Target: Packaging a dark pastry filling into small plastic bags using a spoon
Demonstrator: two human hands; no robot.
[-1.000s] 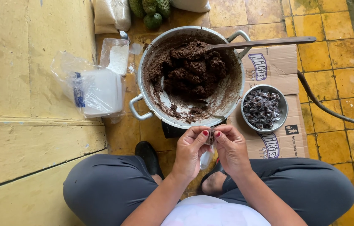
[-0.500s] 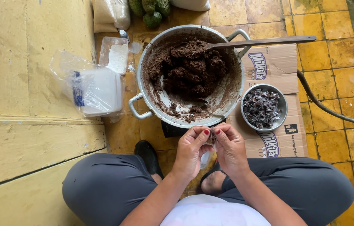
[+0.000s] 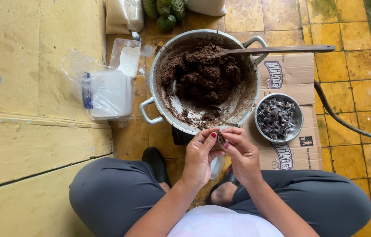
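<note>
Both hands meet just below the big metal pan (image 3: 159, 94); the left hand (image 3: 199, 159) and the right hand (image 3: 242, 153) have their fingertips pinched together on a small brown piece (image 3: 220, 138), with a bit of clear wrapper (image 3: 215, 166) hanging under them; the pan holds a dark brown paste (image 3: 205, 74) and a long wooden spoon (image 3: 282, 50); right of the pan sits a small metal bowl (image 3: 298, 115) of wrapped sweets (image 3: 275, 118) on flattened cardboard (image 3: 301, 151); left of the pan lies a plastic bag (image 3: 102, 92).
</note>
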